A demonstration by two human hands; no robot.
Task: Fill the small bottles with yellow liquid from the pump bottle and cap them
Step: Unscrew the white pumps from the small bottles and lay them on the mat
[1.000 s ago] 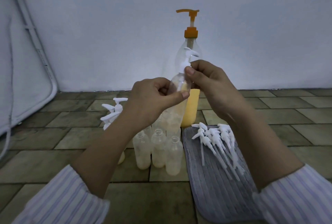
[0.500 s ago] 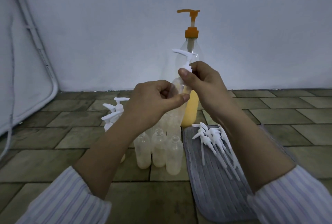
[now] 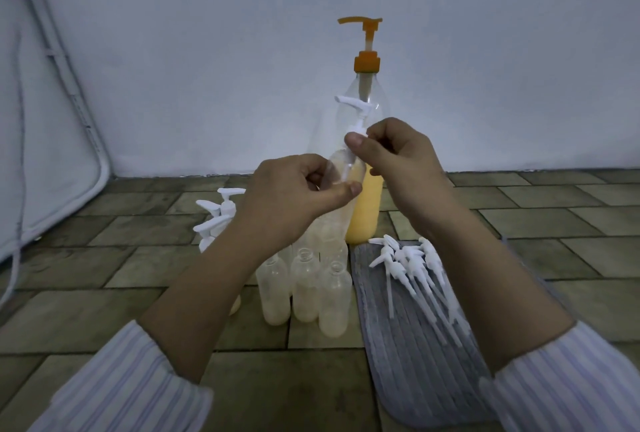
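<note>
At the centre of the frame the left hand (image 3: 294, 196) grips a small clear plastic bottle (image 3: 341, 189), while the right hand (image 3: 398, 158) pinches a white pump cap (image 3: 356, 120) seated in its neck. Just behind stands the tall clear pump bottle of yellow liquid with an orange pump (image 3: 365, 196).

Open tiled floor (image 3: 86, 293) lay at 8 and 9 o'clock of the bottle cluster, wide enough for a hand to pass. Uncapped small bottles (image 3: 304, 289) stood packed together at the centre, touching, with capped bottles (image 3: 218, 220) just beside them at 10 o'clock. The tall pump bottle (image 3: 363, 210) blocked 12 o'clock, close to the wall (image 3: 207, 50). At 3 o'clock, loose pump caps (image 3: 412, 269) cluttered the grey mat (image 3: 415, 362). Both forearms crossed the near floor at 5 and 7 o'clock.
</note>
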